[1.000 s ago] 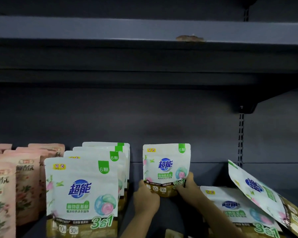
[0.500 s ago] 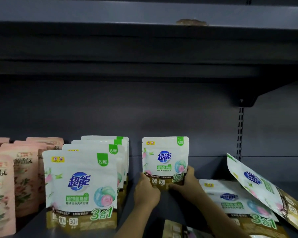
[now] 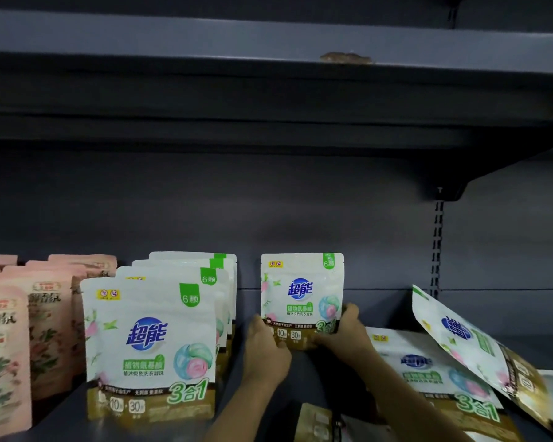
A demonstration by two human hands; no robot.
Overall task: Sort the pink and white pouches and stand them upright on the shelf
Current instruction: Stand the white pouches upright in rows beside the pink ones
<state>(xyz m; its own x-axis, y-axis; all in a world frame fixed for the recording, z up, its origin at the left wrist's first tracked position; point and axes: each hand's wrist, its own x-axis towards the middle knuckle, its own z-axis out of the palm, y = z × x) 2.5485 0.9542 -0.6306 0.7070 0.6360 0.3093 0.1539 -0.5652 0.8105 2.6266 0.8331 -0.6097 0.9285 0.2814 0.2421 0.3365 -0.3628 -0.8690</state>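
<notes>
A white pouch point(image 3: 301, 291) stands upright deep on the grey shelf point(image 3: 377, 301), near the back wall. My left hand point(image 3: 267, 349) grips its lower left corner and my right hand point(image 3: 347, 331) its lower right corner. To the left, a row of several white pouches point(image 3: 149, 349) stands upright, one behind another. Further left are rows of upright pink pouches point(image 3: 4, 355). On the right, a white pouch point(image 3: 434, 371) lies flat and another white pouch point(image 3: 473, 346) leans tilted over it.
The upper shelf point(image 3: 268, 43) overhangs the working space, carried by a bracket point(image 3: 450, 191) on a slotted upright point(image 3: 438, 240) at the right. Part of a further pouch point(image 3: 320, 422) shows at the bottom edge between my forearms.
Both hands keep their hold on the white pouch, which stays upright at the same spot. The view has shifted slightly; the pouch rows have not moved.
</notes>
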